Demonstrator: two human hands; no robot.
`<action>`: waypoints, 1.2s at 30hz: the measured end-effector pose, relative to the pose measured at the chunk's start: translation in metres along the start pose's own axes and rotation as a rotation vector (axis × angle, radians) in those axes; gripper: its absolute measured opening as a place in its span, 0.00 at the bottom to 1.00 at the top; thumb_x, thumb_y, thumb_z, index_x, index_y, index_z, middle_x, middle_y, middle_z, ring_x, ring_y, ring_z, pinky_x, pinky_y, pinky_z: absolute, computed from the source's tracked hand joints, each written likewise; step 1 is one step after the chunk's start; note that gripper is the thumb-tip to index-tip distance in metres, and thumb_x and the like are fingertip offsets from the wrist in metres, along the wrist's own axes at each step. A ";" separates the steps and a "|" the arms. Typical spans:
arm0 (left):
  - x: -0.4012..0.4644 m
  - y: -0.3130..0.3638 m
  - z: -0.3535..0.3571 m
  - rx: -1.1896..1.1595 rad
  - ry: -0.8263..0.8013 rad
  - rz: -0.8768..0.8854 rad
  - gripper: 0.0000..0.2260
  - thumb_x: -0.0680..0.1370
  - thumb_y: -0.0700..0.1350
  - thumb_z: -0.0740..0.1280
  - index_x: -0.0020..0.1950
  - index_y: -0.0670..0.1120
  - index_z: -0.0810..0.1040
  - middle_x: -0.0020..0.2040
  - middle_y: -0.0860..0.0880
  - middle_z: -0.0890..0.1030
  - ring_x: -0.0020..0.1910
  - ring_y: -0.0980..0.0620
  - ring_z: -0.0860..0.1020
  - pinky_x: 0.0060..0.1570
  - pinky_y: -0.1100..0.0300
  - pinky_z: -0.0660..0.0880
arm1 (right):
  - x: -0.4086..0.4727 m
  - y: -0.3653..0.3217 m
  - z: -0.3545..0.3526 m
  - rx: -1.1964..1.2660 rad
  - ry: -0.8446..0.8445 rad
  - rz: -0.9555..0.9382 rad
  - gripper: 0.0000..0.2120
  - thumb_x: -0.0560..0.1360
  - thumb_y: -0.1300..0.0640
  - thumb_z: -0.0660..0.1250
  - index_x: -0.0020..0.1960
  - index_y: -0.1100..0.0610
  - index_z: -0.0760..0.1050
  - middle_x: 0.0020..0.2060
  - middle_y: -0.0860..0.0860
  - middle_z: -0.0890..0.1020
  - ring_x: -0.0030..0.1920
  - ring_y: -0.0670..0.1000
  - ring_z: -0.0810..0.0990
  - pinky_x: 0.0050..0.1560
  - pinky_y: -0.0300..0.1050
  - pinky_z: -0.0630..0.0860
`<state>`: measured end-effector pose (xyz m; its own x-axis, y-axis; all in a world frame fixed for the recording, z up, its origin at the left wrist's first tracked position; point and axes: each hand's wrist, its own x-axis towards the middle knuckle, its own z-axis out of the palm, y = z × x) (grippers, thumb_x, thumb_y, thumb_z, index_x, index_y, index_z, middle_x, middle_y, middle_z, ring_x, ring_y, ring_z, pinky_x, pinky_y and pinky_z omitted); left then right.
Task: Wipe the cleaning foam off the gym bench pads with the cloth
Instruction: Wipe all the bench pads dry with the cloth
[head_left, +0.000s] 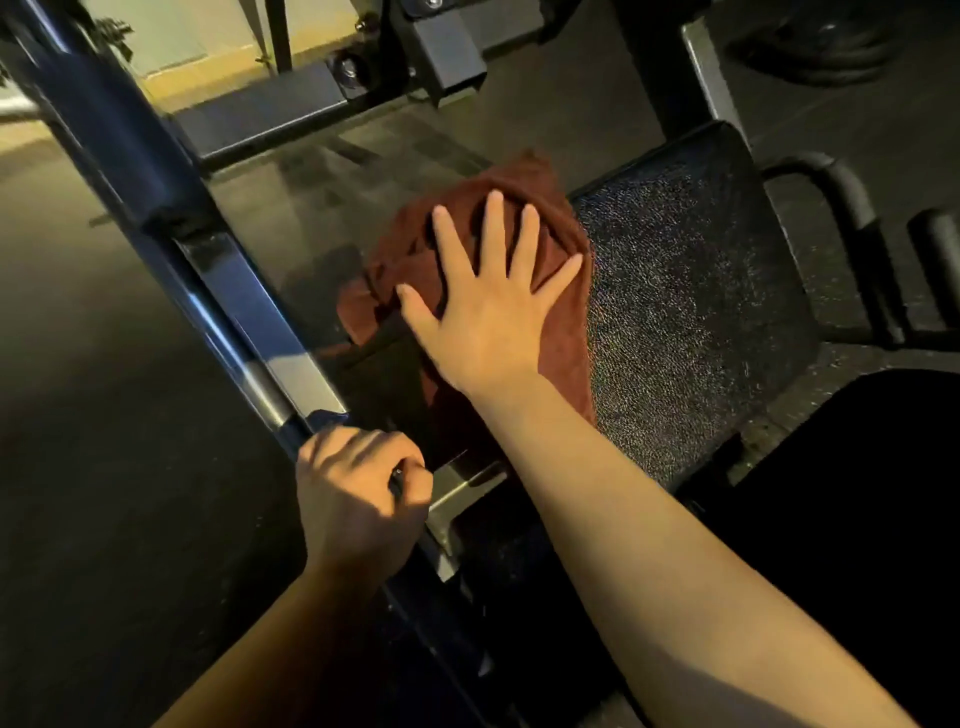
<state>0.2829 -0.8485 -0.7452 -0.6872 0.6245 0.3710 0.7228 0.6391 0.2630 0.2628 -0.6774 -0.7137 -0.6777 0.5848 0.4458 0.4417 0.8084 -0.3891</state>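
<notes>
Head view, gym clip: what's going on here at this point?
A person is wiping a gym bench pad. The right hand presses flat, fingers spread, on a reddish-brown cloth lying on the pad's left part. The pad's surface right of the cloth is speckled with whitish foam, so that area is not yet wiped. The left hand grips the metal frame bar beside the bench.

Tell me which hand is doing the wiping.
The right hand: it presses flat, fingers spread, on the brown cloth atop the bench pad. The left hand only grips the frame bar.
</notes>
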 end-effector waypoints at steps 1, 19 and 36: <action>0.000 0.000 0.000 0.004 -0.017 -0.014 0.11 0.72 0.48 0.58 0.37 0.48 0.78 0.34 0.52 0.78 0.40 0.48 0.76 0.52 0.51 0.66 | -0.001 0.001 -0.001 -0.011 0.000 -0.037 0.34 0.74 0.35 0.56 0.77 0.46 0.57 0.77 0.58 0.54 0.76 0.64 0.48 0.66 0.77 0.42; -0.002 0.008 -0.003 -0.021 0.014 -0.079 0.12 0.73 0.50 0.57 0.36 0.49 0.77 0.33 0.53 0.77 0.40 0.50 0.74 0.52 0.53 0.66 | -0.112 0.032 -0.006 0.032 -0.165 0.026 0.36 0.75 0.31 0.49 0.78 0.46 0.48 0.77 0.58 0.50 0.76 0.66 0.47 0.66 0.76 0.44; 0.000 0.007 -0.004 0.073 -0.026 -0.077 0.12 0.73 0.50 0.57 0.36 0.50 0.79 0.34 0.53 0.79 0.37 0.50 0.76 0.48 0.52 0.71 | 0.044 0.049 -0.024 0.026 -0.100 -0.769 0.19 0.75 0.48 0.55 0.58 0.57 0.76 0.50 0.56 0.78 0.52 0.60 0.76 0.58 0.55 0.69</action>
<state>0.2876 -0.8456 -0.7400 -0.7429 0.5831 0.3288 0.6612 0.7159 0.2244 0.2690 -0.6106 -0.6939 -0.8386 -0.1499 0.5237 -0.1872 0.9821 -0.0187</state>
